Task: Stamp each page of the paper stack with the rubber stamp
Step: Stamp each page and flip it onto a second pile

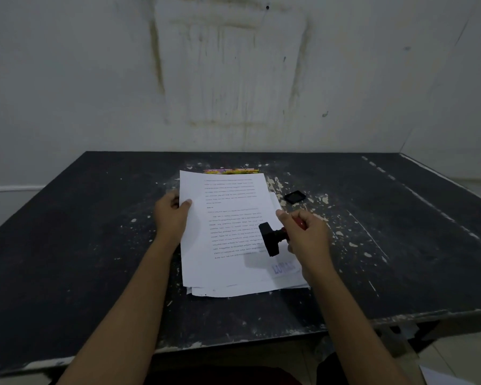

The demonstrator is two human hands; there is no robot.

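The paper stack (206,284) lay on the middle of the dark, paint-chipped worktop (95,245), its sheets slightly fanned at the near edge. The top page (225,218), covered in printed lines too small to read, was slightly raised along its far-left side.

The left hand (171,215) was at the page's 9 o'clock edge, pinching it: the thumb lay on top of the sheet, and the other fingers were mostly hidden beneath it.

The right hand (307,236) was at the stack's 3 o'clock side, its fingers (313,220) curled tight round the red handle of the rubber stamp (271,238). The stamp was tipped on its side, clear of the paper, with its black base pointing toward 9 o'clock.

At about 5 o'clock on the page sat a bluish stamped mark (285,268), just below the stamp's shadow.

A small black square object (295,197) lay on the worktop at 1 o'clock from the stack, apart from it. A row of brightly coloured items (231,171) showed just beyond the 12 o'clock edge, too blurred to identify. A stained white wall (233,79) stood behind.
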